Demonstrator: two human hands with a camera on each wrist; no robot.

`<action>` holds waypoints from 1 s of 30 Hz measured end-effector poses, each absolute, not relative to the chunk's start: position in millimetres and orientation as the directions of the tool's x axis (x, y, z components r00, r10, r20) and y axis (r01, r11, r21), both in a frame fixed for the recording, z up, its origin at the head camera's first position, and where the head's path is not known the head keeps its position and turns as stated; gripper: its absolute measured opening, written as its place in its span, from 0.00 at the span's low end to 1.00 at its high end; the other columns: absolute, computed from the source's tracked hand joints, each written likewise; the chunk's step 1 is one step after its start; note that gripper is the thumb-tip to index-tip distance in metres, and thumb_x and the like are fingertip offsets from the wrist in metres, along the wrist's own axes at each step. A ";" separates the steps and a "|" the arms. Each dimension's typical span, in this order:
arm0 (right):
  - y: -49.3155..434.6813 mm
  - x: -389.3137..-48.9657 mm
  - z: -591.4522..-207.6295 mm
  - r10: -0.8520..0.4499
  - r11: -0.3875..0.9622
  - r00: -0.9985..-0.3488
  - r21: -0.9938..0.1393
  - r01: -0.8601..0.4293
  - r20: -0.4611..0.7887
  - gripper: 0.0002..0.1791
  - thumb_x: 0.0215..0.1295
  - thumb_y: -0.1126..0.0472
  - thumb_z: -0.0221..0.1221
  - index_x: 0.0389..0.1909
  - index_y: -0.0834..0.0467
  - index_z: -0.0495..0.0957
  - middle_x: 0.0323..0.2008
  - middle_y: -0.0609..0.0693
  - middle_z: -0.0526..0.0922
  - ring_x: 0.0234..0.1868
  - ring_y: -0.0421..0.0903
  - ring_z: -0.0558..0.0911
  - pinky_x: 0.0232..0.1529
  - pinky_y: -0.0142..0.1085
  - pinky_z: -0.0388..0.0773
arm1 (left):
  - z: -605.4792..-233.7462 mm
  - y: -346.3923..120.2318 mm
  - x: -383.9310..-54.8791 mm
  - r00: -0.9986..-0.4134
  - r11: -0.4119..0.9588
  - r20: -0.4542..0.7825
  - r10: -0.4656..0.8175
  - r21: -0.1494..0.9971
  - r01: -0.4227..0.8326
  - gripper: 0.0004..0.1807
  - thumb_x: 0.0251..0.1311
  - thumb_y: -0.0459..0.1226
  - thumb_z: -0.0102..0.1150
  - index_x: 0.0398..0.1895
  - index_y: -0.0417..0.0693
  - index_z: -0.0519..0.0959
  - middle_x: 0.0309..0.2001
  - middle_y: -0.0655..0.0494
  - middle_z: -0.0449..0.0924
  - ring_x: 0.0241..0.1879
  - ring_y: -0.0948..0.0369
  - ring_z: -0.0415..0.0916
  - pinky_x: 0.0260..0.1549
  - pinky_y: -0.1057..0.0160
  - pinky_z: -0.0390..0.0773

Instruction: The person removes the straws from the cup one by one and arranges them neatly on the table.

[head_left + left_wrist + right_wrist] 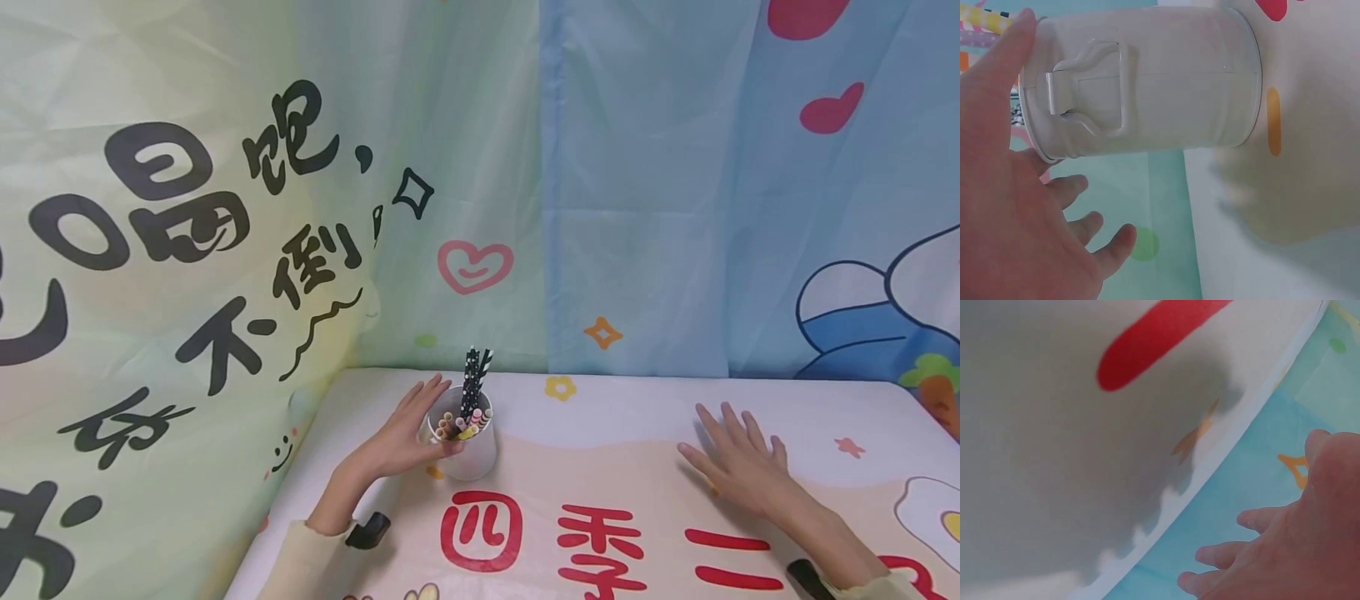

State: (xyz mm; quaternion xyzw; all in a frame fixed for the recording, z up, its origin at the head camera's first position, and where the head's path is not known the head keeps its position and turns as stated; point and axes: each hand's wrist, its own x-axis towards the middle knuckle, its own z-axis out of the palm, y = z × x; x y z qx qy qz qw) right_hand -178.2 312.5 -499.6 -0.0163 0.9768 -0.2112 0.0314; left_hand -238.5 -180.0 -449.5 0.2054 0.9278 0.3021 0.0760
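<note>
A white metal pail (pixel 478 458) stands upright on the table, holding several paper straws (pixel 470 383). Black patterned straws rise above its rim; pink, yellow and brown ones sit lower. My left hand (pixel 401 437) is at the pail's rim, thumb on the near side and fingers stretched along the far left. In the left wrist view the thumb (pixel 1007 56) overlaps the rim, the other fingers are spread, and a wire handle (pixel 1100 87) shows on the pail's side. Over the table at the right, my right hand (pixel 742 467) has its fingers spread and holds nothing.
A printed cloth with large red characters (pixel 480 532) covers the table (pixel 622 417). Behind it hangs a blue and green curtain (pixel 645 208), and at the left a pale one (pixel 150 333) with black writing. Dark bands circle both wrists.
</note>
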 end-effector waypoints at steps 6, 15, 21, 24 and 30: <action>309.5 -178.1 -498.9 -0.050 0.908 -0.998 -0.418 -0.027 -0.046 0.53 0.67 0.30 0.51 0.80 0.57 0.42 0.76 0.74 0.38 0.74 0.79 0.35 0.63 0.81 0.29 | -450.5 -179.1 -239.0 -0.904 0.727 -0.007 0.427 0.597 0.339 0.52 0.55 0.61 0.66 0.80 0.67 0.51 0.82 0.60 0.42 0.81 0.47 0.34 0.70 0.28 0.50; 299.8 -180.1 -495.1 -0.066 0.903 -0.998 -0.428 -0.049 -0.023 0.52 0.67 0.31 0.52 0.80 0.56 0.45 0.77 0.73 0.41 0.74 0.78 0.38 0.64 0.80 0.33 | -450.7 -178.4 -237.9 -0.909 0.716 -0.012 0.416 0.620 0.320 0.50 0.54 0.60 0.66 0.79 0.69 0.53 0.82 0.60 0.42 0.81 0.47 0.35 0.70 0.28 0.51; 291.1 -181.5 -489.4 -0.091 0.898 -0.996 -0.432 -0.080 -0.004 0.50 0.67 0.33 0.54 0.79 0.58 0.48 0.76 0.73 0.45 0.74 0.77 0.44 0.64 0.80 0.41 | -452.1 -177.7 -237.6 -0.913 0.701 -0.014 0.408 0.645 0.303 0.49 0.54 0.59 0.67 0.78 0.70 0.54 0.82 0.60 0.44 0.81 0.48 0.36 0.70 0.28 0.51; 285.4 -181.5 -485.6 -0.105 0.901 -0.994 -0.423 -0.101 0.013 0.50 0.68 0.34 0.55 0.79 0.59 0.50 0.76 0.73 0.48 0.73 0.77 0.48 0.64 0.79 0.44 | -452.4 -177.4 -237.5 -0.915 0.695 -0.018 0.403 0.657 0.293 0.49 0.54 0.59 0.67 0.78 0.70 0.54 0.82 0.59 0.44 0.81 0.47 0.36 0.69 0.27 0.52; 268.3 -181.2 -475.5 -0.137 0.890 -0.989 -0.433 -0.144 0.048 0.47 0.68 0.37 0.57 0.77 0.60 0.54 0.75 0.72 0.54 0.73 0.74 0.55 0.63 0.77 0.54 | -452.5 -177.6 -236.9 -0.915 0.681 -0.022 0.403 0.675 0.284 0.49 0.54 0.59 0.67 0.78 0.70 0.54 0.82 0.56 0.44 0.81 0.46 0.37 0.69 0.26 0.51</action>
